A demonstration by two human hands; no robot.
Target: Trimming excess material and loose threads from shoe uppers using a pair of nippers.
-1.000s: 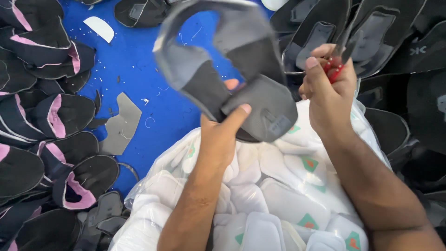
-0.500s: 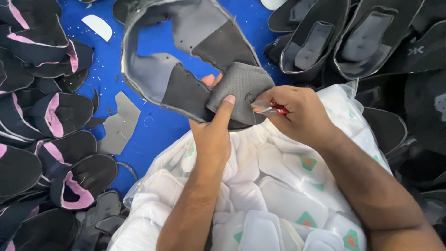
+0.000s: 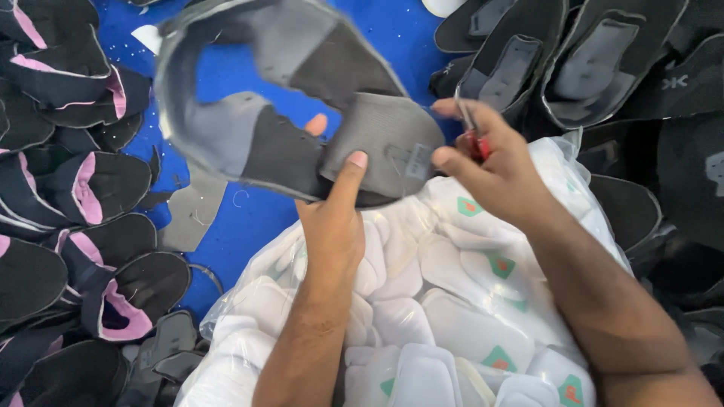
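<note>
My left hand point(image 3: 332, 218) grips a grey and black shoe upper point(image 3: 302, 113), thumb on top of its lower edge, holding it up over the blue surface point(image 3: 249, 218). My right hand point(image 3: 490, 162) is at the upper's right edge and holds small red-handled snips point(image 3: 473, 136), with a fingertip touching a small grey tag on the upper. Both forearms reach over a clear plastic bag of white insoles point(image 3: 422, 316).
Piles of black and pink shoe uppers point(image 3: 68, 211) lie along the left. Black and grey uppers point(image 3: 573, 60) are stacked at the top right and down the right side. Grey fabric offcuts point(image 3: 192, 215) lie on the blue surface.
The shoe upper has turned and shifted left in my left hand. My right hand with the snips came down to the upper's edge, then drew slightly back to the right.
</note>
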